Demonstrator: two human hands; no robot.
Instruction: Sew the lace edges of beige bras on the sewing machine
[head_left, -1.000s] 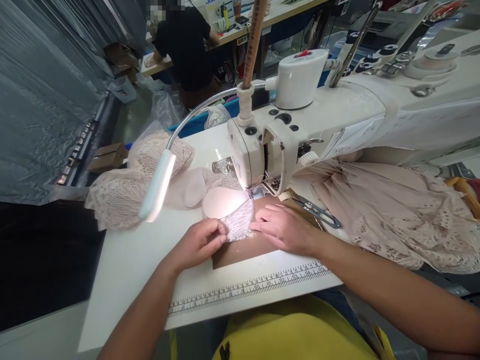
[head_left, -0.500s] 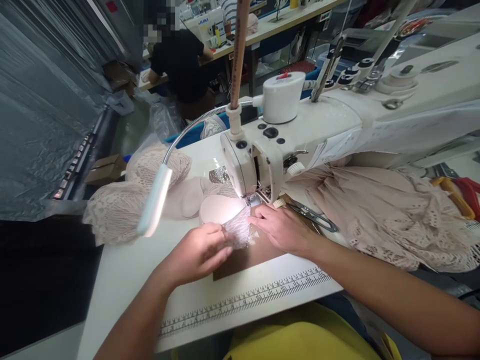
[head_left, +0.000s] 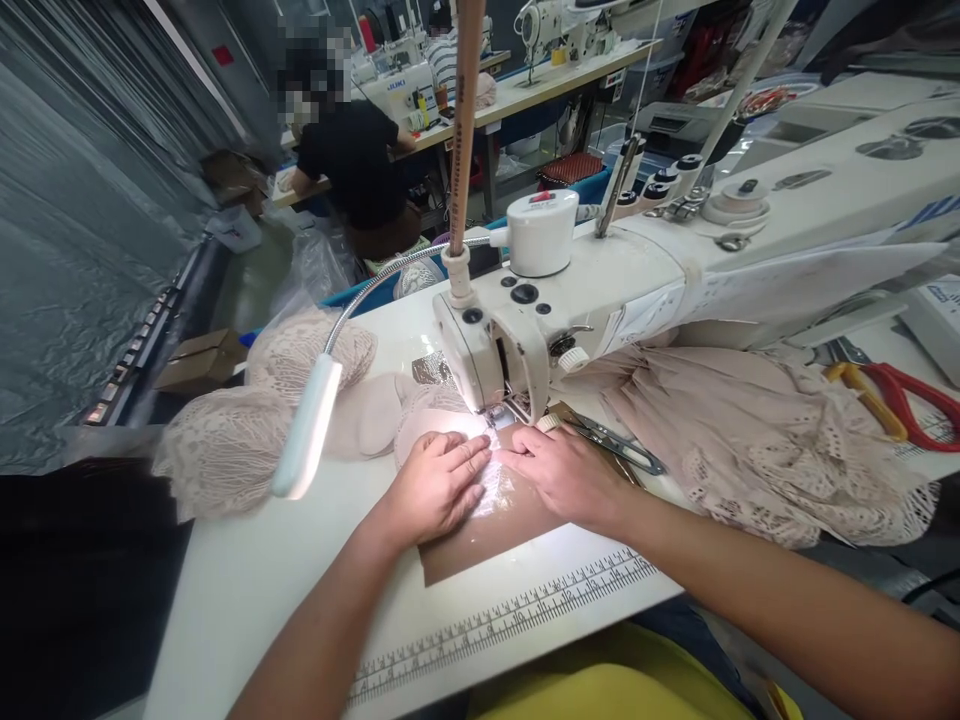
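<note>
My left hand (head_left: 441, 487) lies over a pale bra cup (head_left: 411, 430) and its lace, fingers stretched flat toward the needle; it hides much of the piece. Close on the other side, my right hand (head_left: 566, 468) rests with its index finger extended on the fabric edge, the other fingers partly bent. Neither palm can be seen. Just beyond the fingertips stands the needle area of a white sewing machine (head_left: 480, 350), brightly lit. Under the hands is a brown plate (head_left: 480, 555). Thread snips (head_left: 619, 443) lie beside my right hand.
Lace cups (head_left: 217, 440) are piled at left, by a bendable lamp (head_left: 309, 425). Gathered beige lace fabric (head_left: 697, 420) and red-handled scissors (head_left: 911, 405) lie at right. A printed ruler (head_left: 510, 625) runs along the front edge. A person (head_left: 352, 160) sits at another table behind.
My left hand has moved right and forward, from pinching the lace strip to lying flat on the piece by the needle. My right hand stays nearly in place. The view has shifted slightly.
</note>
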